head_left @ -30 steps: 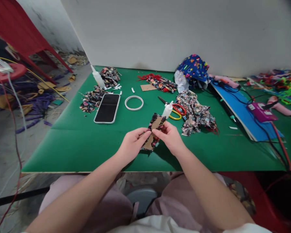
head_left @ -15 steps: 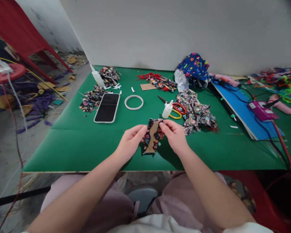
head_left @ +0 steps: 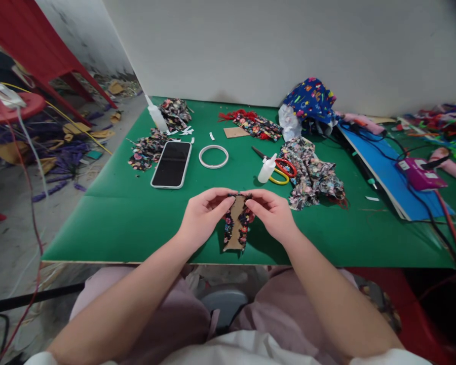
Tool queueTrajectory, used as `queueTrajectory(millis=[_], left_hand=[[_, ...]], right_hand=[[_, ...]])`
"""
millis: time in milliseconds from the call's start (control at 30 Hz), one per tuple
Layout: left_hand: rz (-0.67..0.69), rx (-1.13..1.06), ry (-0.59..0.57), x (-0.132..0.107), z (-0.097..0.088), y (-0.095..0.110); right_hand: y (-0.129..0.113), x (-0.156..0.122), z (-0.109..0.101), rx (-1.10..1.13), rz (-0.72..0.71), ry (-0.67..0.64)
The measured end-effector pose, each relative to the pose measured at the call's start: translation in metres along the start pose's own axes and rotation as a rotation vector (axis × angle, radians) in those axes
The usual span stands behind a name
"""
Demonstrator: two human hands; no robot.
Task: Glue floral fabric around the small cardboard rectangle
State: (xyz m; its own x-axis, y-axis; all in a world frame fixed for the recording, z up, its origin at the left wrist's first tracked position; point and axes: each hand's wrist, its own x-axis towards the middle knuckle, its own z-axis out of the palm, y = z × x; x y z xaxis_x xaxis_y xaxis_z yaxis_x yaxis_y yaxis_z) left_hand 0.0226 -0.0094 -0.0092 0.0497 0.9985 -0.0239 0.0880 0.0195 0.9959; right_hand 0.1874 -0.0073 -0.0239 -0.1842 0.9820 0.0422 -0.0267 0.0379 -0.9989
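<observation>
My left hand (head_left: 201,217) and my right hand (head_left: 272,215) pinch the top edge of a small cardboard strip wrapped in dark floral fabric (head_left: 236,226). The piece hangs upright above the near edge of the green table (head_left: 129,218), brown card showing down its middle. A small white glue bottle (head_left: 266,170) stands just beyond my right hand, beside red and yellow scissors (head_left: 279,171).
A phone (head_left: 172,164) lies face up at left, a white ring (head_left: 213,156) beside it. Floral fabric scraps (head_left: 310,175) lie right of the scissors and at the far left (head_left: 147,150). A second glue bottle (head_left: 156,115), blue board (head_left: 380,167) and purple device (head_left: 420,175) with cables are further out.
Both hands turned the fabric-wrapped card from tilted to upright and drew it nearer to me; my fingers now meet at its top edge.
</observation>
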Motion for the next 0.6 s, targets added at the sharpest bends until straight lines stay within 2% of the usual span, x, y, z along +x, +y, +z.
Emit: queueTrajectory(millis=[333, 600], left_hand=[[0.05, 0.031, -0.078, 0.0024, -0.0076, 0.0005], [0.036, 0.05, -0.075, 0.0031, -0.009, 0.0045]], right_hand=[[-0.0031, -0.0007, 0.0, 0.002, -0.041, 0.018], [-0.0048, -0.0009, -0.0003, -0.012, -0.048, 0.007]])
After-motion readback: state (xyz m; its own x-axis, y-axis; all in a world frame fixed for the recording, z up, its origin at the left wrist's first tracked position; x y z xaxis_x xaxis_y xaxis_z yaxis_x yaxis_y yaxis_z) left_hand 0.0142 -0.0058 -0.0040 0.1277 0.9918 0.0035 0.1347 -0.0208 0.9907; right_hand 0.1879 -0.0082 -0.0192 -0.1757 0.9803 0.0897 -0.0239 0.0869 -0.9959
